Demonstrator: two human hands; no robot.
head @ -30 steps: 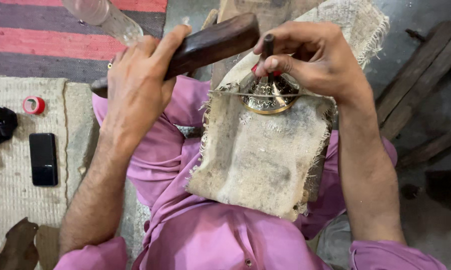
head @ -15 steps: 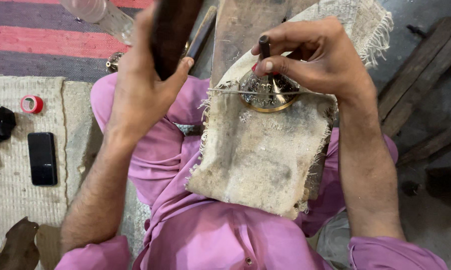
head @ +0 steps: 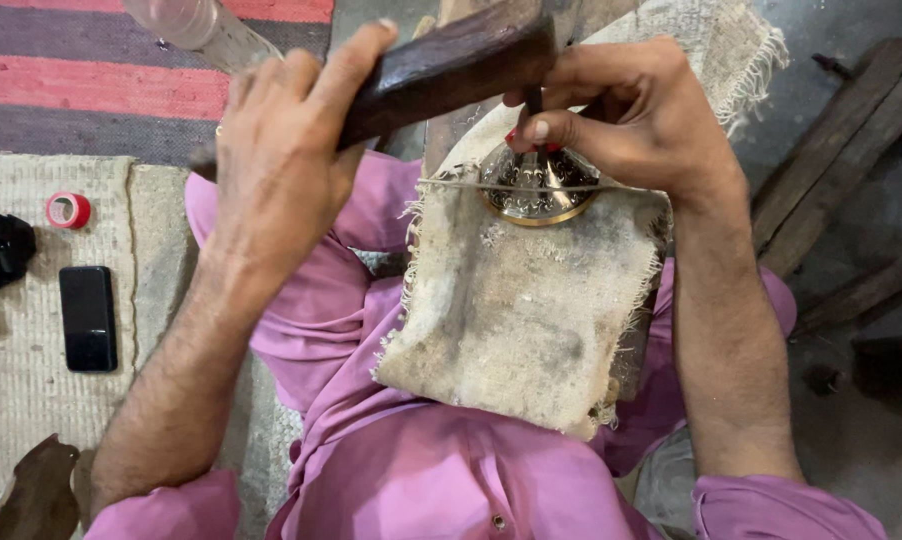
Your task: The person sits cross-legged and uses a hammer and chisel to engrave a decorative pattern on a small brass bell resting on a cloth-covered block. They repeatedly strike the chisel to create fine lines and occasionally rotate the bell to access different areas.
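Hands are apart and both clamped: my left hand (head: 281, 165) grips a dark wooden mallet (head: 441, 70), its head just above my right hand (head: 626, 115), whose fingers pinch a thin punch (head: 534, 100) upright on the engraved brass dish (head: 536, 185). That dish sits on frayed burlap (head: 521, 320) over my lap. A phone (head: 88, 317) and red tape roll (head: 69, 210) lie on the mat (head: 11, 400).

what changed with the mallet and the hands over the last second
The left hand swung the wooden mallet up until it stood on end, then brought it back down level, its head over the punch. The right hand stayed pinching the punch on the brass piece. The cloth did not move.
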